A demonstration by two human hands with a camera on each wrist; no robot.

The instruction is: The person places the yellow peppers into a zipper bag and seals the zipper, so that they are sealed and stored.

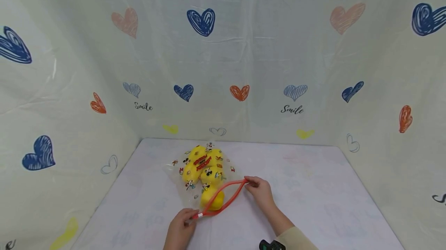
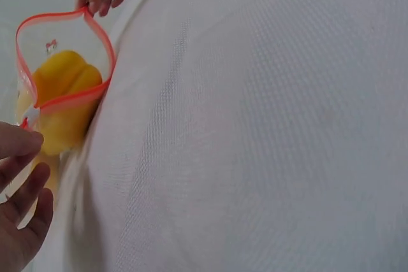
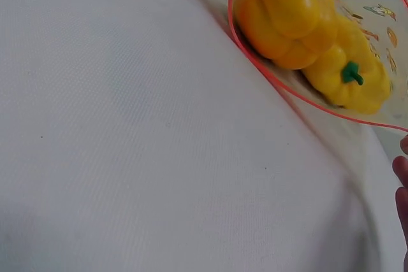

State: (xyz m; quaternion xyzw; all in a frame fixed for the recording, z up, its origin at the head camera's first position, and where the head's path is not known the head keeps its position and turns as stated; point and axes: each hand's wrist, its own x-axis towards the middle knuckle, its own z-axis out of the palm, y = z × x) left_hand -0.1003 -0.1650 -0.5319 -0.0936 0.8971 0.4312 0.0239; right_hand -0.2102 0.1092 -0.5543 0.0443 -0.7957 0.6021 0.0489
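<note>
A clear zip bag [image 1: 175, 182] printed with cartoon figures lies on the table, its red-edged mouth spread apart towards me. Several yellow bell peppers [image 1: 195, 172] fill it; one pepper [image 2: 67, 78] sits right at the mouth, and another pepper [image 3: 350, 68] shows a green stem in the right wrist view. My left hand [image 1: 181, 226] pinches the near left corner of the mouth, beside the white slider [image 1: 200, 215]. With thumb and fingertips my right hand [image 1: 261, 192] grips the opposite corner. Only fingertips of that hand show in the right wrist view.
The bag rests on a table [image 1: 306, 203] covered in white cloth. Behind and at both sides hangs a pale curtain [image 1: 223, 56] with printed hearts and the word Smile. A small black device [image 1: 271, 245] is at the right wrist.
</note>
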